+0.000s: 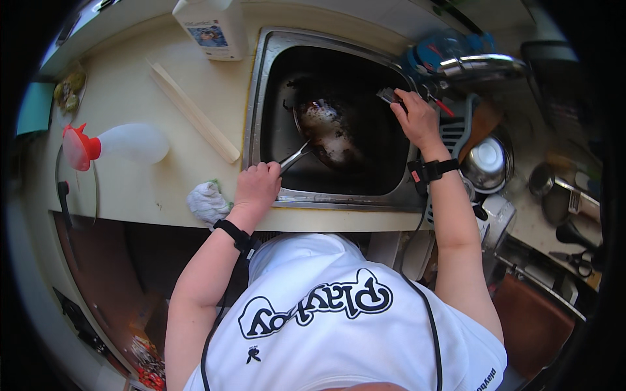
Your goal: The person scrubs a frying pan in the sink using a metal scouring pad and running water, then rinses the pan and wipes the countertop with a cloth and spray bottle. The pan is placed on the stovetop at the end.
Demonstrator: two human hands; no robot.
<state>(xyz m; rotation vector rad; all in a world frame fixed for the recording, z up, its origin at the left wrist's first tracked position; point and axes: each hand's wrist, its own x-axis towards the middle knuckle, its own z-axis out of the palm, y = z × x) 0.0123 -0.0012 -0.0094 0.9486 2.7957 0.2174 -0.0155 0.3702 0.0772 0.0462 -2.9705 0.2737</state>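
Observation:
My left hand [258,183] is closed around the metal handle of a pan [327,132], which lies tilted in the sink [279,176]. The pan's surface is scorched dark brown and black, with shiny pale patches. At the sink's right side, my right hand [415,115] pinches a small grey object [388,95], perhaps a scraper or scouring pad; its exact kind cannot be told. That object is held above the basin, apart from the pan. A crumpled white cloth [209,201] rests on the counter beside my left hand.
Left of the sink are a spray bottle [132,143] with a red head, a pale wooden strip [193,112], a glass lid [88,195] and a white jug [215,34]. On the right stand a faucet [481,66], a dish rack [452,132], a wooden spatula [481,127] and metal bowls [485,159].

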